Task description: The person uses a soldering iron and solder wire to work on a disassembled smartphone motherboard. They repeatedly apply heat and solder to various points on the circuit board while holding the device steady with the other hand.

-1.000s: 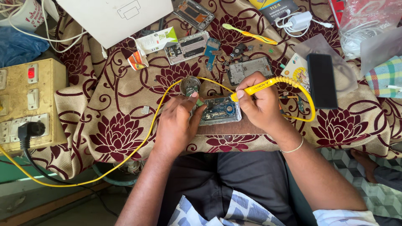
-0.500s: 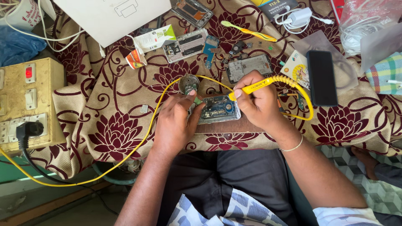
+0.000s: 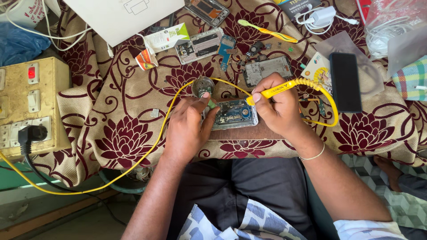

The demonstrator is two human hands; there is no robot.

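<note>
At the centre of the frame, the right hand (image 3: 278,106) is pinching a yellow soldering iron (image 3: 278,89), its tip lying over the opened phone (image 3: 233,114) on the counter (image 3: 129,133). The left hand (image 3: 189,129) is pinching a small green part (image 3: 211,103) at the phone's left edge. A round tin (image 3: 203,86) is sitting just above, and a yellow switch box (image 3: 26,106) is standing at far left.

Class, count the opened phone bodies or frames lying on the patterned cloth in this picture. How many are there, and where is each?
4. One opened phone between the hands; one frame near the white box; one frame at the top edge; one frame above the right hand. Others may be hidden.
</note>
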